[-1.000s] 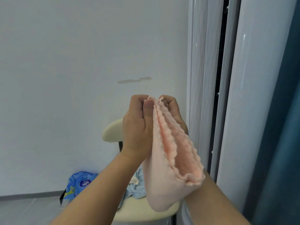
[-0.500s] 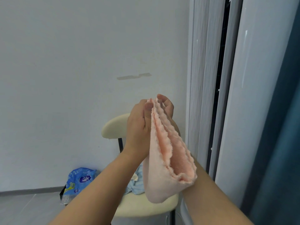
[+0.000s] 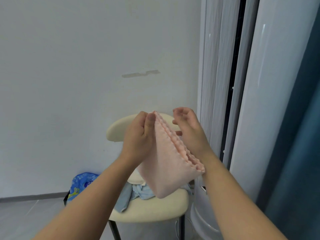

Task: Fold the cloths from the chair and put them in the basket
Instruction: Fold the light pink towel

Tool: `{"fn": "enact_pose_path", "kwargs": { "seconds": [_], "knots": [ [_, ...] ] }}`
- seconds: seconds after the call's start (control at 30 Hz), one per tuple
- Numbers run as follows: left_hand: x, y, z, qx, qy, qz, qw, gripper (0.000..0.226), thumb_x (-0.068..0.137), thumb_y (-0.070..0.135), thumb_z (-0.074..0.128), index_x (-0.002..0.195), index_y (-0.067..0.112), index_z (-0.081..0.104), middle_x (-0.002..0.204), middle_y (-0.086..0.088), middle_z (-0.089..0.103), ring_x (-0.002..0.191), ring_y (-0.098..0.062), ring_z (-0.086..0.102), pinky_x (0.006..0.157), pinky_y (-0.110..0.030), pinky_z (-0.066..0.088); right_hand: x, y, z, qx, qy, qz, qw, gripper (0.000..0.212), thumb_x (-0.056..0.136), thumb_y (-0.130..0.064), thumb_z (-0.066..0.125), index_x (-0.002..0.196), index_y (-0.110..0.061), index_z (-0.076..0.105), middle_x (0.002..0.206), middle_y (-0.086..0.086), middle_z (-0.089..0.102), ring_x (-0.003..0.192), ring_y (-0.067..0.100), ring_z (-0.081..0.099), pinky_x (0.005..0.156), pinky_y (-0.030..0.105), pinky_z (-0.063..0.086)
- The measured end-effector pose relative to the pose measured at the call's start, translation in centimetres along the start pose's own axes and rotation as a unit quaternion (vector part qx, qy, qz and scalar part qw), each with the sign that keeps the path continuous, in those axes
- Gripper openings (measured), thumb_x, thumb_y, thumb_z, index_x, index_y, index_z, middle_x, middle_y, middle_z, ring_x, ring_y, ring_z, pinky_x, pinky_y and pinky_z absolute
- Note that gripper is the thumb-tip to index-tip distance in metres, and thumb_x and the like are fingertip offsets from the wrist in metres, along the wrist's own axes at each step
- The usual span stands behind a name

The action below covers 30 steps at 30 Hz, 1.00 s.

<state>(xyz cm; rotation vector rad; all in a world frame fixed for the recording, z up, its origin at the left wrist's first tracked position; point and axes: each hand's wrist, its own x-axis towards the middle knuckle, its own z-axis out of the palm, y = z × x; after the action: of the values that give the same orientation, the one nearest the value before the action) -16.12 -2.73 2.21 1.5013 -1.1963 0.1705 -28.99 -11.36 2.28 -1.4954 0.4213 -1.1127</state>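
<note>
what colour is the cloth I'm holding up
Pale pink, with a scalloped edge; the cloth shows clearly in the head view.

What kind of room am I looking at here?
Likely a room in a home: a cream chair with loose cloths on its seat, a plain white wall, and a blue curtain on the right.

This looks like a room in a home, in a corner by a window. A plain white wall (image 3: pixel 86 66) meets a grey floor (image 3: pixel 26 219). Sheer white curtains (image 3: pixel 214 66) and a teal drape (image 3: pixel 303 135) hang beside a tall glossy white floor-standing unit (image 3: pixel 270 84). A cream padded chair (image 3: pixel 150 212) holds crumpled light blue cloths (image 3: pixel 138 191), and a blue plastic package (image 3: pixel 81 182) lies on the floor.
</note>
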Motion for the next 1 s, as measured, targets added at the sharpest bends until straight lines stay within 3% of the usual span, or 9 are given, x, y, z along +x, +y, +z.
{"fn": "enact_pose_path", "kwargs": {
  "seconds": [0.07, 0.2, 0.3, 0.4, 0.5, 0.6, 0.7, 0.8, 1.0],
  "knots": [
    [0.3, -0.9, -0.4, 0.033, 0.001, 0.003, 0.999, 0.042, 0.106, 0.043, 0.038, 0.077, 0.014, 0.048, 0.068, 0.010, 0.051, 0.062, 0.003, 0.049, 0.059, -0.016, 0.035, -0.3, 0.3, -1.4, 0.002, -0.014, -0.011, 1.000, 0.034, 0.102, -0.048, 0.052, 0.098, -0.018, 0.067, 0.106, -0.002, 0.069, 0.108, 0.019, 0.066, 0.094, 0.043, 0.050],
    [1.1, -2.3, -0.9, 0.077, 0.005, 0.013, 0.997, 0.039, 0.108, 0.038, 0.041, 0.077, 0.014, 0.048, 0.068, 0.009, 0.051, 0.064, 0.003, 0.048, 0.059, -0.015, 0.034, -0.6, 1.6, -3.2, -0.043, -0.027, -0.013, 0.999, 0.047, 0.095, -0.057, 0.047, 0.083, -0.017, 0.069, 0.101, 0.001, 0.072, 0.101, 0.013, 0.065, 0.091, 0.033, 0.048],
    [1.5, -3.1, -1.1, 0.098, 0.010, 0.019, 0.995, 0.041, 0.108, 0.038, 0.041, 0.077, 0.012, 0.047, 0.067, 0.008, 0.050, 0.064, 0.003, 0.048, 0.059, -0.017, 0.034, -0.7, 2.9, -3.7, -0.087, -0.019, -0.011, 0.996, 0.050, 0.094, -0.060, 0.045, 0.085, -0.018, 0.071, 0.100, 0.000, 0.072, 0.102, 0.013, 0.066, 0.094, 0.035, 0.049],
    [1.6, -3.8, -1.2, 0.111, 0.010, 0.015, 0.994, 0.043, 0.108, 0.040, 0.040, 0.080, 0.009, 0.049, 0.067, 0.005, 0.052, 0.064, 0.001, 0.049, 0.060, -0.018, 0.036, -0.9, 4.1, -3.7, -0.104, -0.019, 0.008, 0.994, 0.048, 0.091, -0.064, 0.045, 0.095, -0.024, 0.071, 0.100, -0.014, 0.072, 0.103, 0.004, 0.065, 0.096, 0.032, 0.048],
    [1.6, -4.4, -1.5, 0.123, 0.010, 0.019, 0.992, 0.043, 0.108, 0.041, 0.041, 0.082, 0.008, 0.050, 0.068, 0.003, 0.053, 0.065, -0.002, 0.049, 0.061, -0.020, 0.036, -0.9, 4.8, -3.4, -0.118, -0.024, 0.021, 0.993, 0.042, 0.091, -0.064, 0.049, 0.109, -0.031, 0.068, 0.106, -0.020, 0.070, 0.102, -0.004, 0.063, 0.089, 0.022, 0.046],
    [1.5, -4.9, -1.8, 0.139, 0.011, 0.022, 0.990, 0.043, 0.107, 0.044, 0.040, 0.081, 0.011, 0.048, 0.067, 0.004, 0.053, 0.068, -0.006, 0.051, 0.061, -0.023, 0.035, -0.9, 5.7, -3.2, -0.210, -0.049, 0.009, 0.976, 0.033, 0.093, -0.056, 0.062, 0.119, -0.036, 0.066, 0.117, -0.021, 0.063, 0.106, -0.007, 0.058, 0.083, 0.013, 0.042],
    [1.5, -5.3, -2.1, 0.164, 0.022, 0.023, 0.986, 0.042, 0.108, 0.046, 0.038, 0.080, 0.015, 0.046, 0.067, 0.006, 0.053, 0.067, -0.007, 0.052, 0.059, -0.030, 0.036, -1.3, 6.5, -3.2, -0.279, -0.078, -0.020, 0.957, 0.029, 0.087, -0.055, 0.071, 0.111, -0.038, 0.067, 0.117, -0.021, 0.059, 0.109, -0.006, 0.054, 0.082, 0.007, 0.038],
    [1.5, -5.7, -2.3, 0.176, 0.030, 0.026, 0.984, 0.043, 0.107, 0.051, 0.035, 0.078, 0.020, 0.043, 0.065, 0.007, 0.052, 0.066, -0.007, 0.051, 0.058, -0.034, 0.033, -2.0, 6.9, -2.8, -0.271, -0.091, -0.038, 0.957, 0.023, 0.084, -0.049, 0.078, 0.100, -0.036, 0.068, 0.113, -0.018, 0.060, 0.108, -0.002, 0.056, 0.082, 0.004, 0.039],
    [1.5, -6.5, -2.3, 0.154, 0.045, 0.033, 0.987, 0.047, 0.103, 0.052, 0.033, 0.079, 0.014, 0.045, 0.066, 0.004, 0.051, 0.068, -0.010, 0.051, 0.059, -0.027, 0.036, -2.7, 7.4, -2.3, -0.239, -0.091, -0.065, 0.965, 0.027, 0.081, -0.037, 0.085, 0.101, -0.026, 0.071, 0.117, -0.012, 0.058, 0.109, 0.001, 0.058, 0.086, 0.004, 0.037]
  ]
}}
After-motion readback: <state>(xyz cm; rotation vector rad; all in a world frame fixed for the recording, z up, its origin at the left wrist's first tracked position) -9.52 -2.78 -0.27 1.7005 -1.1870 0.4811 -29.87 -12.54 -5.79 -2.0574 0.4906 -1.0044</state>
